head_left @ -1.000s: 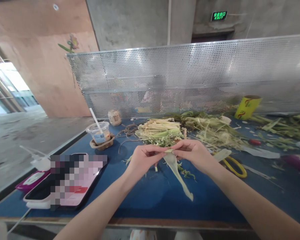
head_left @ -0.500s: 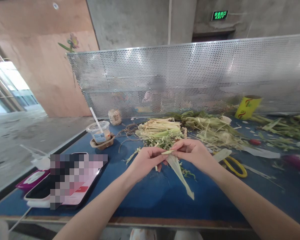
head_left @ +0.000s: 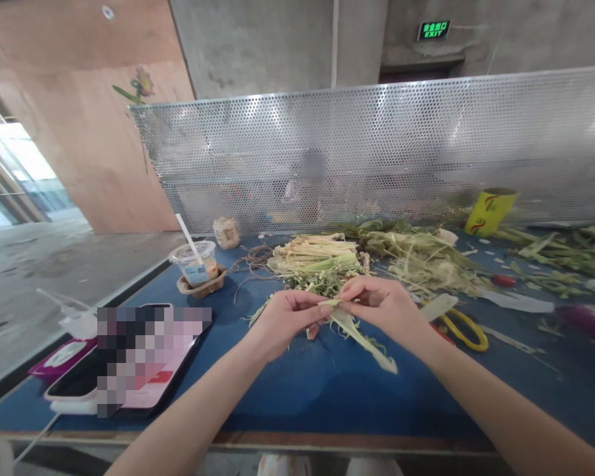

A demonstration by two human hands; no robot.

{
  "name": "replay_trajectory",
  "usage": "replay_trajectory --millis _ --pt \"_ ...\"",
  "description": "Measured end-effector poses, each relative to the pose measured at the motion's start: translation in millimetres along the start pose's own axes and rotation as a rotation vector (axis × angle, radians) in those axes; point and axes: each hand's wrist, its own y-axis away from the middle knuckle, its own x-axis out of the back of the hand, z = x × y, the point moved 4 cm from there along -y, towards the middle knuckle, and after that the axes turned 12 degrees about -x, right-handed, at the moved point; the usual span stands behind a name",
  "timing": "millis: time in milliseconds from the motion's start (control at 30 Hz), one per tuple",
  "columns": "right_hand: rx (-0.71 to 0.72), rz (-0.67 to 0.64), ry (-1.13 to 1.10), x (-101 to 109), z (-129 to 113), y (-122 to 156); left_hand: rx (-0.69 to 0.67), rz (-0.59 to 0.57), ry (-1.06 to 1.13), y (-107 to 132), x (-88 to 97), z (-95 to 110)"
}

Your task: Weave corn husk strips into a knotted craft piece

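Observation:
Both hands meet over the middle of the blue table, pinching one pale green strip of corn husk (head_left: 364, 337). My left hand (head_left: 290, 320) is closed on the husk's upper end, thumb and forefinger together. From the other side my right hand (head_left: 379, 301) grips the same end. The husk's free part hangs down to the right, toward the table. Just beyond the fingers lie small green sprigs (head_left: 317, 282). Behind them rests a bundle of pale husk strips (head_left: 317, 254). Yellow-handled scissors (head_left: 469, 330) lie beside my right wrist.
At the left stand a lidded plastic cup (head_left: 197, 264) with a straw, a ball of twine (head_left: 227, 233) and a phone (head_left: 82, 373) on a tablet. Loose husks (head_left: 421, 258) and a yellow roll (head_left: 490, 211) are at the back right. A perforated metal screen (head_left: 367, 152) bounds the table.
The husk's hanging end has swung right and slightly up, and the strip looks narrower near my fingers. Both hands stay pinched on it in nearly the same place.

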Motion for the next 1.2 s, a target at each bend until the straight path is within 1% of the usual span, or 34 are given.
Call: replay_trajectory --millis 200,267,467,533,667,733,833,967,1033,1200 --pt "-0.097 -0.092 -0.183 2.1 5.2 -2.7 -0.038 0.017 -0.058 0.6 -1.4 3.6" --pt "-0.120 -0.118 -0.182 1.3 6.0 -3.3 -0.051 0.033 -0.070 0.6 -0.3 3.9" --pt "-0.258 -0.112 -0.109 -0.1 11.5 -3.7 -0.069 0.025 -0.108 -0.3 1.5 1.9" --pt "-0.253 -0.107 -0.093 0.1 10.8 -2.8 -0.045 0.026 -0.087 -0.5 1.7 0.8" --pt "-0.177 -0.048 0.006 1.4 6.1 -0.2 0.105 -0.026 -0.048 0.7 -1.1 -4.3" --pt "-0.151 -0.042 0.032 1.0 5.2 0.4 0.152 -0.049 0.004 1.6 -3.5 -5.3" --pt "-0.147 -0.065 0.035 0.4 6.2 0.5 0.176 -0.080 0.079 2.9 -6.9 -4.6" --pt "-0.164 -0.119 0.028 -1.2 8.3 0.7 0.262 -0.114 0.131 5.6 -10.2 -5.6" --pt "-0.162 -0.117 0.037 -1.5 8.1 1.3 0.260 -0.127 0.133 6.3 -11.1 -5.5" --pt "-0.169 -0.116 0.061 0.0 2.3 3.5 0.142 -0.128 0.046 5.1 -9.1 -3.5"
